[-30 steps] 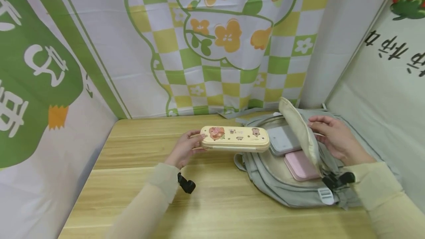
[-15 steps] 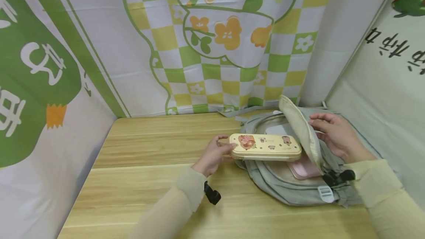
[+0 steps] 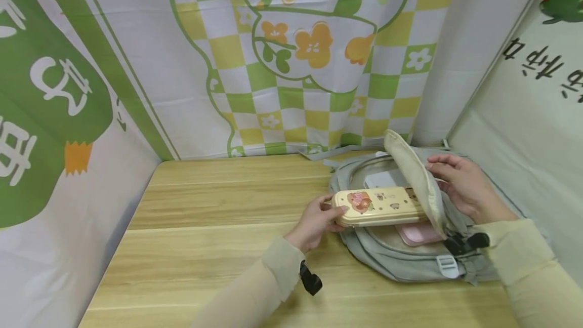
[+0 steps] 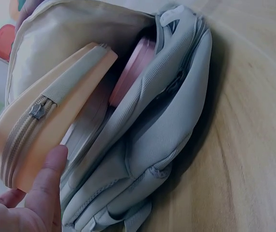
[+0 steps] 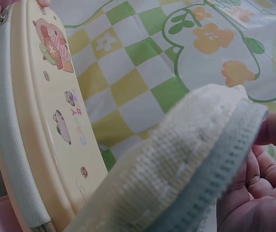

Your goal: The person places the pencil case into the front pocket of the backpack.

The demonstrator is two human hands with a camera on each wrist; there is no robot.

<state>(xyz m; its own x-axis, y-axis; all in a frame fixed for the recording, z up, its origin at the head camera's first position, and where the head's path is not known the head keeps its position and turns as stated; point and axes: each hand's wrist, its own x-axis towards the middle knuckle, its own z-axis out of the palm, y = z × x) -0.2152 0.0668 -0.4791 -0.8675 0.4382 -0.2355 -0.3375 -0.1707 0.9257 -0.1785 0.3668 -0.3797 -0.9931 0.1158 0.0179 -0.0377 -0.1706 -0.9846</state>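
My left hand (image 3: 317, 223) grips one end of a pale yellow zippered pencil case (image 3: 380, 207) with cartoon stickers. The case's far end reaches under the raised flap (image 3: 415, 181) of a grey-green backpack (image 3: 378, 262) lying on the table. With thumb and fingers, my right hand (image 3: 464, 186) holds that flap up by its edge. Inside the backpack, a pink case (image 3: 418, 234) and a whitish case (image 3: 380, 179) are partly covered by the pencil case. In the left wrist view the pencil case's zipper pull (image 4: 37, 111) shows near my fingers.
The wooden table (image 3: 218, 201) stretches to the left of the backpack. A patterned cloth (image 3: 291, 105) hangs behind it, and a white cloth wall (image 3: 524, 151) stands on the right. A strap (image 3: 334, 154) lies at the table's back edge.
My left hand has carried the pencil case rightward, from beside the backpack to over its opening, with the far end now under the flap. My right hand stays at the flap.
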